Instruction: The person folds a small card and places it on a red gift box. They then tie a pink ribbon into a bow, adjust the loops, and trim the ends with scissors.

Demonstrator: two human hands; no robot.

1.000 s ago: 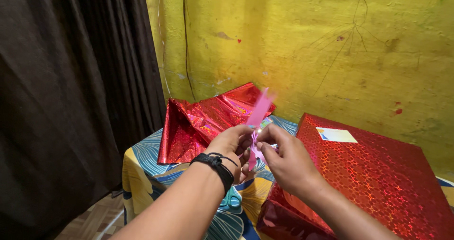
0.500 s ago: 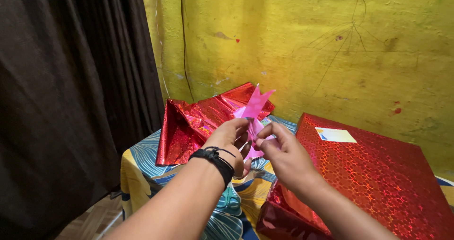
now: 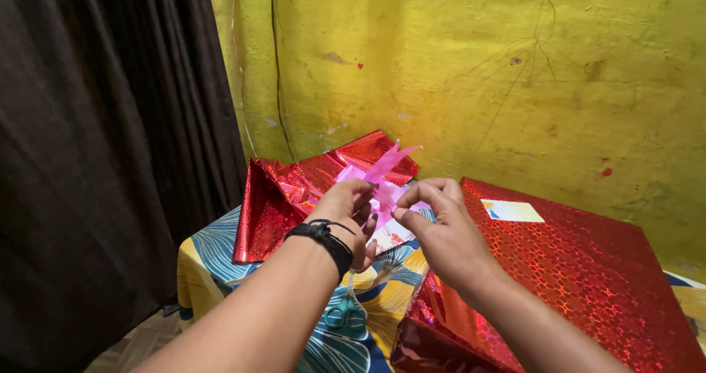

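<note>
Head view: we are shaping a pink ribbon (image 3: 382, 178), left hand (image 3: 346, 215) and right hand (image 3: 437, 229) both pinching it; next we probably need a careful fold.

Your left hand (image 3: 346, 215) and right hand (image 3: 441, 229) meet above the middle of the desk (image 3: 213, 251), with the ribbon (image 3: 382, 178) between them, touching the fingertips of both. Behind the hands, toward the desk's far edge, the crumpled foil (image 3: 294, 189) lies on the desk and leans near the wall (image 3: 478, 71). The wrapped box (image 3: 588, 270) sits on the desk's right side, under your right forearm, with a label (image 3: 512, 211) on its top near the far corner. The scissors (image 3: 344, 315) lie on the desk near its front edge, below your left wrist. The curtain (image 3: 95, 160) hangs left of the desk's left edge.
</note>
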